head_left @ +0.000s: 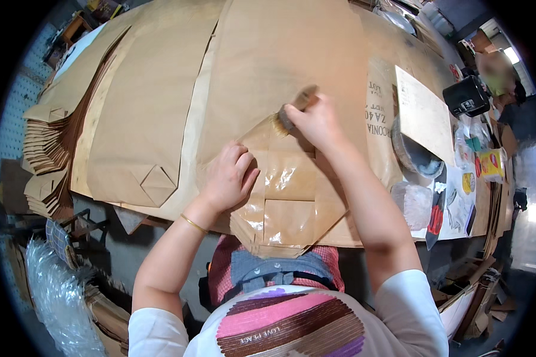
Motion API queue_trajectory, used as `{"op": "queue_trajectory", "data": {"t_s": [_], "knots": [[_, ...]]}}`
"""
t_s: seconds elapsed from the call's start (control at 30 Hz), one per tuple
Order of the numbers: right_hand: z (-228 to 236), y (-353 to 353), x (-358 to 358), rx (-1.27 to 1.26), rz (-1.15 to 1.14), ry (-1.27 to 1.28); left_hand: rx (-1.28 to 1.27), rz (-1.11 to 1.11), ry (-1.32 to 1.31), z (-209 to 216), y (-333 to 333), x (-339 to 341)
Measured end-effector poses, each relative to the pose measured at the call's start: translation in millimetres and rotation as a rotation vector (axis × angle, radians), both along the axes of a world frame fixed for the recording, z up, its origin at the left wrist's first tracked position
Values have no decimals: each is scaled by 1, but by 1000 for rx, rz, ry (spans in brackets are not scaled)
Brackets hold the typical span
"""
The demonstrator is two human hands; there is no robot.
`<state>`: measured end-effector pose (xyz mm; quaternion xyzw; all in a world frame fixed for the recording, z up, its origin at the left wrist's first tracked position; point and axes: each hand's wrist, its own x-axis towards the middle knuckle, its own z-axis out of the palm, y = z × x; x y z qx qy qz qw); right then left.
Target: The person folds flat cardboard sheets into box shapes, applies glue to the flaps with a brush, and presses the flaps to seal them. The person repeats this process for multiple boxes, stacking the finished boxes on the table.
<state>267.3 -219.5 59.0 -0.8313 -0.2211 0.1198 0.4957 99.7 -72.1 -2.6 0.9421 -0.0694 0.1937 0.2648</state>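
A large brown kraft paper bag (289, 215) lies in front of me, its folded end near the table edge. The folded panels shine as if wet. My right hand (317, 121) is closed round a flat bristle brush (281, 123), whose bristles touch the upper edge of the folded end. My left hand (228, 174) rests on the left side of that end with its fingers curled, holding the paper down. What lies under its fingertips is hidden.
Another folded bag (159, 181) lies to the left, beside a fanned stack of paper bags (46, 146). On the right, a white board (424, 113) partly covers a bowl (415, 159). Nearby are a red-handled knife (435, 217), a clear plastic block (411, 205) and a black container (466, 96).
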Motion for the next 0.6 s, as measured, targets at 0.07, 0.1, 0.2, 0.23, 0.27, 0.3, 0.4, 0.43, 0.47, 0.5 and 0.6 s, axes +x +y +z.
{"op": "queue_trajectory", "data": {"t_s": [0.07,0.1,0.2,0.23,0.27,0.3,0.4,0.43,0.47,0.5,0.6], "knots": [[21,-34,-21,391,-66,228,-4,3,20,3,0,1],[37,-59,-31,294,23,145,-7,12,15,3,-1,0],[41,-152,-53,-44,246,-303,10,17,59,1,-8,0],[40,-176,-60,-163,207,-440,8,28,52,-3,-6,-2],[36,-202,-57,-245,101,-571,-3,49,112,2,-8,-4],[28,-232,-53,-329,-1,-698,13,61,83,-3,-8,-6],[3,-321,-38,-618,-96,-912,40,27,100,-7,-5,-9],[-4,-337,-41,-663,-28,-916,63,14,81,-6,-5,-8],[-7,-351,-45,-706,48,-921,83,7,61,-5,-4,-8],[-8,-354,-48,-747,67,-920,44,6,113,-1,-4,-7],[3,-309,-60,-755,55,-810,-53,45,312,20,2,9]]}}
